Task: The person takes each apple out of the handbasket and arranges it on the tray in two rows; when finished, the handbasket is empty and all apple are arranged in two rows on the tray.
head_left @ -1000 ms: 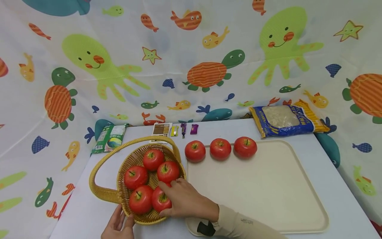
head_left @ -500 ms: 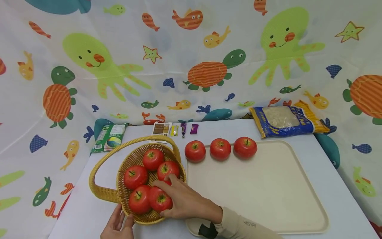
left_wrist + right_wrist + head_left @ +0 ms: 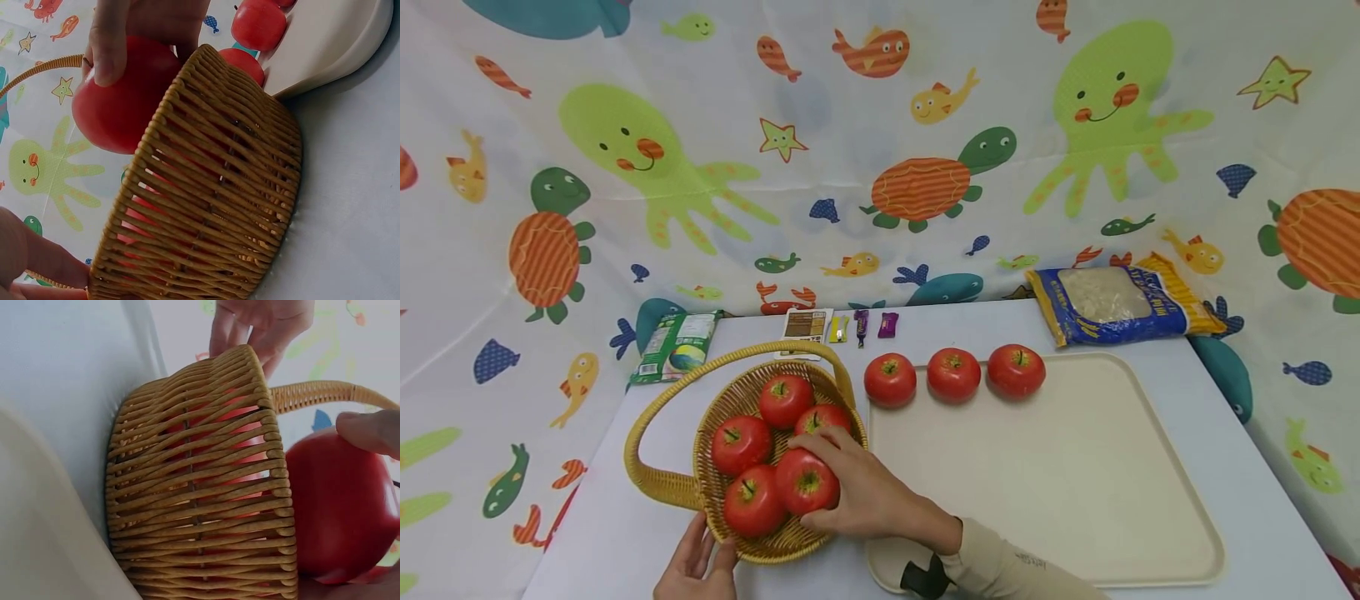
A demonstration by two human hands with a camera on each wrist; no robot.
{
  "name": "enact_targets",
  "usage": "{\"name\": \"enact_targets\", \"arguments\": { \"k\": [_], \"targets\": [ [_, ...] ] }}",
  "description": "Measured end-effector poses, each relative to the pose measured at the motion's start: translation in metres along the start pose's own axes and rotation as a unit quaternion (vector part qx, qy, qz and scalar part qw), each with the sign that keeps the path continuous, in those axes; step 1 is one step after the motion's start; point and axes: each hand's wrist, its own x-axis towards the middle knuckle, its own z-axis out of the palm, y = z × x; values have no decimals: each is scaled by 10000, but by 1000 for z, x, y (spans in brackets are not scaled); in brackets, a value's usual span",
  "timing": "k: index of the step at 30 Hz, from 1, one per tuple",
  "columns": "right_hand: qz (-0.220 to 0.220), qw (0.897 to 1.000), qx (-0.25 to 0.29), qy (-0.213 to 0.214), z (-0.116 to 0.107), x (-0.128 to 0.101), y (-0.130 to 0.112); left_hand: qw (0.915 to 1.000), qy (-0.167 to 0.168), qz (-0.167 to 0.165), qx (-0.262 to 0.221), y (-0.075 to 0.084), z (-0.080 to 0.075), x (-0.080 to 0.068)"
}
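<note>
A woven basket with a tall arched handle holds several red apples. My right hand grips one apple at the basket's right side, thumb on the near side and fingers over the far side. In the left wrist view this apple is raised above the rim, and the right wrist view shows the apple standing out past the weave. My left hand holds the basket's near-left rim, its thumb at the edge. Beside the gripped apple sits another apple in the basket.
A cream tray lies to the right of the basket. Along its far-left edge stand three apples in a row. Behind are a green packet, a printed card, small wrapped sweets and a blue-yellow bag.
My right hand has drawn the gripped apple upward from among the others, and it now covers part of the apple behind. The left hand and basket have stayed in place.
</note>
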Motion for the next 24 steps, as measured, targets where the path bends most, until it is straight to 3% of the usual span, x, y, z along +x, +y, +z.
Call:
{"name": "enact_targets", "arguments": {
  "k": [7, 11, 18, 24],
  "targets": [
    [-327, 9976, 364, 488, -5, -1, 2, 10000, -20, 12, 62, -1, -1, 1],
    [-314, 9956, 716, 521, -9, -1, 4, 9999, -25, 48, 89, -4, -2, 4],
    [82, 9876, 1511, 413, -24, -9, 5, 9999, -82, -47, 83, -8, 0, 8],
    [444, 9822, 1771, 438, -47, -30, 4, 9998, -142, -17, 120, -8, -1, 9]
  ]
}}
